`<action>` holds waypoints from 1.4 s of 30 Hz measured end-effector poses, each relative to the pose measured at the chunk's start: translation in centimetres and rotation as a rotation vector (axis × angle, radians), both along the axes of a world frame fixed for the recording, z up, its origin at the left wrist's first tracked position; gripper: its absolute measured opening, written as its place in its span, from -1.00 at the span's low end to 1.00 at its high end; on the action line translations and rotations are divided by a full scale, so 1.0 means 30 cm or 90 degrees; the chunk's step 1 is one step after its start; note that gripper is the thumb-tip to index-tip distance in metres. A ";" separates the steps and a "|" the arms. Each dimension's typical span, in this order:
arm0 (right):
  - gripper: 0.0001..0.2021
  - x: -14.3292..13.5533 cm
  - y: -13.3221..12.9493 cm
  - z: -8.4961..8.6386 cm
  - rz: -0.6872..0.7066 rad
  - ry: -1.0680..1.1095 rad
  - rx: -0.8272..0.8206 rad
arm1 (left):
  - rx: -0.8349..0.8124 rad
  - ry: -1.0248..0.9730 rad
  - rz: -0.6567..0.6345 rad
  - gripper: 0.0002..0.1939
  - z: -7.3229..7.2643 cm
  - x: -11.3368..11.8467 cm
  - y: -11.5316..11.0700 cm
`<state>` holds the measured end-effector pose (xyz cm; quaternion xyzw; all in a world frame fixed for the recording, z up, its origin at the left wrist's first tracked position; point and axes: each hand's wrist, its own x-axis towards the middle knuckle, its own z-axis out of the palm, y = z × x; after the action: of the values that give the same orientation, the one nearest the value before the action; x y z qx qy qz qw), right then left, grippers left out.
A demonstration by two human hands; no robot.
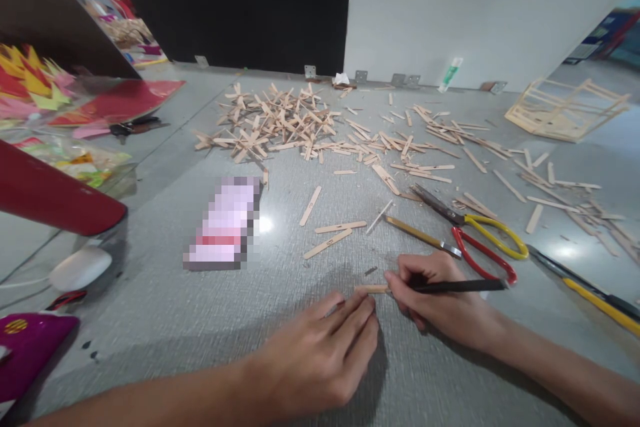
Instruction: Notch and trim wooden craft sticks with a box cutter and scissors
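A short wooden craft stick (374,289) lies on the grey table, its left end pinned under the fingertips of my left hand (335,340). My right hand (435,293) grips a slim black pen (465,285) whose back end points right. The pen's tip is hidden behind my fingers, at the stick's right end. Just above the stick is a small dark sliver (371,271). Beyond my hands lie a few loose craft sticks (327,243), a thin white stick (379,217) and a brown-and-silver tool (423,236), perhaps a cutter.
Scissors (495,233) with red and yellow handles and a yellow-black cutter (590,290) lie right. A blurred phone-like object (225,223) is left. Behind are piled joined sticks (280,120), a stick frame (570,110), a glue tube (451,75), and a white mouse (81,268) far left.
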<state>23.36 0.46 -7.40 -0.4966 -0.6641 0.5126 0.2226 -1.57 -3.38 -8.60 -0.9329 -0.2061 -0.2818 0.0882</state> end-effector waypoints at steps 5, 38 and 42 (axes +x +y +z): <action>-0.53 -0.012 0.009 0.020 -0.031 0.049 -0.026 | 0.001 -0.006 0.008 -0.70 -0.004 0.002 -0.005; -0.56 0.005 -0.001 0.003 -0.032 0.013 -0.030 | 0.006 0.049 0.009 -0.70 0.016 0.003 0.008; -0.55 0.002 -0.002 0.003 -0.043 0.022 -0.042 | -0.008 0.044 0.004 -0.70 0.015 0.006 0.011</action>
<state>23.43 0.41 -7.30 -0.5166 -0.6258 0.5350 0.2350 -1.39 -3.06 -8.16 -0.9420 -0.2079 -0.2476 0.0904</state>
